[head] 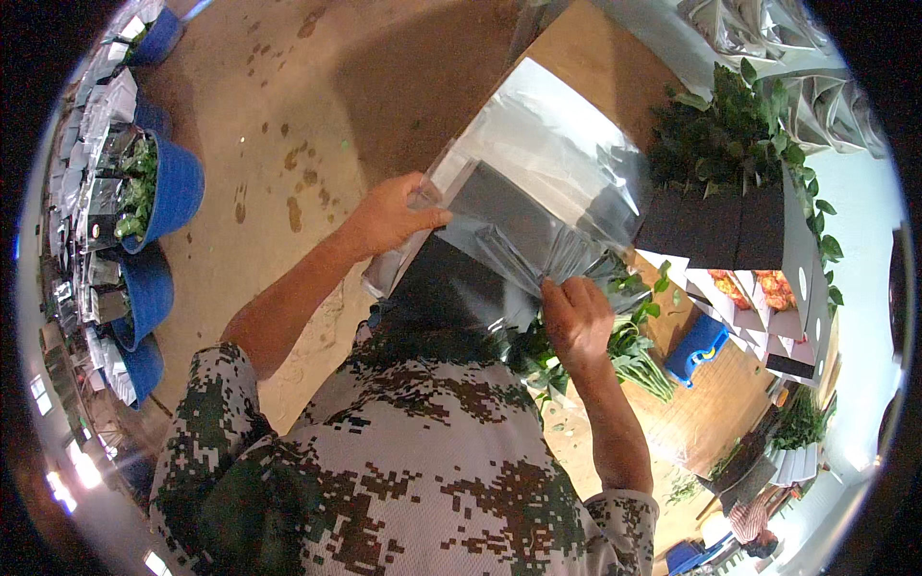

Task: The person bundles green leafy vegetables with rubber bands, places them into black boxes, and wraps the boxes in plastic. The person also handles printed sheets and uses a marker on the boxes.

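Observation:
My left hand (pixel 400 214) grips the left edge of a clear plastic film (pixel 490 245), thumb on top. Lower right of it, my right hand (pixel 580 317) pinches the same film into a bunch, with creases fanning out from the fingers. Through the film shows a dark sheet (pixel 446 277), close against my front. Shiny film (pixel 547 122) spreads beyond my hands over the wooden table's corner. Cut green stems (pixel 641 360) with leaves lie beside my right wrist. Whether anything is inside the film cannot be made out.
On the table, a blue tape dispenser (pixel 697 349) lies right of the stems. Leafy stems (pixel 713 140) stand behind black panels (pixel 709 227), near white boxes with orange blooms (pixel 774 291). Blue buckets (pixel 176 191) line the left. A person (pixel 753 525) is at lower right.

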Motion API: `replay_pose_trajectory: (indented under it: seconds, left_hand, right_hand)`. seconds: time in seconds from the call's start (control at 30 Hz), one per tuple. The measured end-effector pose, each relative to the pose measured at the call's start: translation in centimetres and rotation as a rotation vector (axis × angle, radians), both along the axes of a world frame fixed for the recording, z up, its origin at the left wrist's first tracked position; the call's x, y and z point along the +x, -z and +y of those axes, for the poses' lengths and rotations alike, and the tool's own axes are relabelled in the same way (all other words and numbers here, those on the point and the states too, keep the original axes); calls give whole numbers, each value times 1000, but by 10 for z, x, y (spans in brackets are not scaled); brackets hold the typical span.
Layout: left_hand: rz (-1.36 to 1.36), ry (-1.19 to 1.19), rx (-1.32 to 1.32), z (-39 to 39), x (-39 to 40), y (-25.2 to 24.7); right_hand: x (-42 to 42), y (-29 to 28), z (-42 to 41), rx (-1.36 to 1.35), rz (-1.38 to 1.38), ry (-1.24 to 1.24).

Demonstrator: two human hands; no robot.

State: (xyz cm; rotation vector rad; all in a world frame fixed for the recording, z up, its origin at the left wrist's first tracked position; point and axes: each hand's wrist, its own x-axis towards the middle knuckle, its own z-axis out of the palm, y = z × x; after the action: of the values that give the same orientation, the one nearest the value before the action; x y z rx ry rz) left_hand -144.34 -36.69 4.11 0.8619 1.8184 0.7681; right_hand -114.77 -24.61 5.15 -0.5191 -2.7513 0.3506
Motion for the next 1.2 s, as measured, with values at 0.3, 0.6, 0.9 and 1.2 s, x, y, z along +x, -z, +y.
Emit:
replay_pose_trajectory:
  seconds: [0.3,0.6,0.9,1.2]
  left_hand:
    - [59,52,78,10,-4,0]
    - [-44,-20,70,1,-2,-13]
    - [130,17,-86,9,4,-10]
    - [-120,-121,-48,3,4,3]
  right_hand:
    - [42,10,32,18,73,171]
    - [78,-2,14,-103,65,175]
    - [72,29,5,-148,-50,161]
    - [77,43,-7,-116,-10,184]
